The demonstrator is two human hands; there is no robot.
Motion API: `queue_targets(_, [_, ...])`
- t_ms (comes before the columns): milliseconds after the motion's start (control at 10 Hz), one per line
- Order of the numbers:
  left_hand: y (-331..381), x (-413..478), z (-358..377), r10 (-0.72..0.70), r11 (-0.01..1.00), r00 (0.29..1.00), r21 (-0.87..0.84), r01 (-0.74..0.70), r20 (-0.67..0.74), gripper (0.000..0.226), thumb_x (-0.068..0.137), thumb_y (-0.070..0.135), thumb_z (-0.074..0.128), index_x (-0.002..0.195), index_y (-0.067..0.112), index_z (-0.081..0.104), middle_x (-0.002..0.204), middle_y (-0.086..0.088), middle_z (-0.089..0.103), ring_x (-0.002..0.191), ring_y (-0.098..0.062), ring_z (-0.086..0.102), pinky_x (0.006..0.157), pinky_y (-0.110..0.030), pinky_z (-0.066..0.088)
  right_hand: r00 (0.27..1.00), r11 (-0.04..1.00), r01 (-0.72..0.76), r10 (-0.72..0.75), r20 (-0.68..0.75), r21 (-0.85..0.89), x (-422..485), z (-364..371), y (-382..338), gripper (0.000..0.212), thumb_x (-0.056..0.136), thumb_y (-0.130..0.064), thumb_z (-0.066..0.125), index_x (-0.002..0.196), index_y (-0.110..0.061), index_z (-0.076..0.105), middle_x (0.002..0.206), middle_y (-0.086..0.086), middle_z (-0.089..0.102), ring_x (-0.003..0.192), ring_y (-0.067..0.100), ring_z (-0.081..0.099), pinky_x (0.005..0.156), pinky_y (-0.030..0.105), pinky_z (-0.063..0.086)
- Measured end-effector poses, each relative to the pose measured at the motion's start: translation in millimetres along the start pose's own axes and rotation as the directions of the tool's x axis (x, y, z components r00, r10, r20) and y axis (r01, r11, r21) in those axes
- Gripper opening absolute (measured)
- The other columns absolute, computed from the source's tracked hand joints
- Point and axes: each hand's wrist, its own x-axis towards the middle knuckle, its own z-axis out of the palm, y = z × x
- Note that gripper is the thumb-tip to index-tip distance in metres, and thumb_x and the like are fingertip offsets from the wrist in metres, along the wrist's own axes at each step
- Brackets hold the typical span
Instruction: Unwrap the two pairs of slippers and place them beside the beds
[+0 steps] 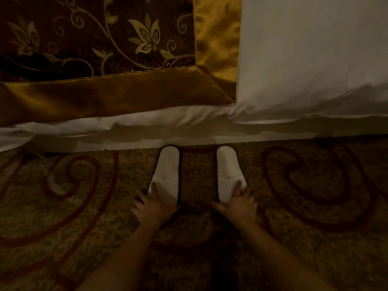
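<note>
Two white slippers with dark edging lie side by side on the carpet, close to the bed's edge. The left slipper (168, 171) has my left hand (152, 204) resting on its near end with fingers spread. The right slipper (228, 173) has my right hand (237, 203) lying on its near end, fingers also spread. Both slippers are bare, with no wrapper visible on them. A gap of carpet separates the two slippers. Only this one pair is in view.
The bed (304, 59) fills the top, with white bedding hanging over its side. A dark floral runner with a gold border (105, 89) covers its left part. The patterned carpet (315, 206) with red swirls spreads left and right of the slippers.
</note>
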Motion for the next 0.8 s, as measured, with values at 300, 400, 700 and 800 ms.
queue_targets(300, [7, -1, 18, -0.083, 0.996, 0.996, 0.019, 0.083, -0.025, 0.124, 0.060, 0.078, 0.057, 0.148, 0.023, -0.010, 0.147, -0.020, 0.022, 0.132, -0.037, 0.025, 0.107, -0.046, 0.027, 1.000, 0.997, -0.016, 0.016, 0.000, -0.070, 5, 13, 2, 0.117, 0.069, -0.072, 0.055, 0.145, -0.017, -0.015, 0.153, 0.026, -0.009, 0.140, 0.045, 0.007, 0.114, 0.050, 0.016])
queue_targets(400, [10, -7, 25, -0.100, 0.995, 0.994, -0.018, 0.099, -0.054, 0.119, 0.060, 0.076, 0.058, 0.148, 0.018, 0.002, 0.146, -0.020, 0.024, 0.132, -0.037, 0.025, 0.106, -0.046, 0.027, 1.000, 0.996, 0.003, -0.004, -0.018, -0.087, 5, 14, 4, 0.115, 0.070, -0.072, 0.053, 0.145, -0.016, -0.013, 0.153, 0.026, -0.007, 0.140, 0.045, 0.007, 0.114, 0.050, 0.015])
queue_targets(700, [15, -18, 20, -0.129, 0.991, 0.992, -0.029, 0.129, 0.001, 0.122, 0.060, 0.080, 0.055, 0.149, 0.015, 0.002, 0.150, -0.020, 0.018, 0.136, -0.035, 0.022, 0.109, -0.044, 0.025, 0.999, 0.995, 0.052, -0.052, -0.002, -0.088, 2, 11, 9, 0.112, 0.072, -0.072, 0.051, 0.146, -0.018, -0.014, 0.154, 0.025, -0.008, 0.140, 0.045, 0.006, 0.114, 0.050, 0.015])
queue_targets(800, [10, -25, 5, -0.115, 0.993, 0.993, -0.033, 0.115, -0.001, 0.116, 0.065, 0.077, 0.053, 0.149, 0.016, 0.001, 0.153, -0.020, 0.013, 0.138, -0.037, 0.020, 0.112, -0.045, 0.023, 0.998, 0.996, 0.053, -0.056, -0.040, -0.071, -4, 3, 9, 0.114, 0.067, -0.079, 0.046, 0.146, -0.019, -0.009, 0.155, 0.022, 0.001, 0.140, 0.040, 0.013, 0.114, 0.049, 0.017])
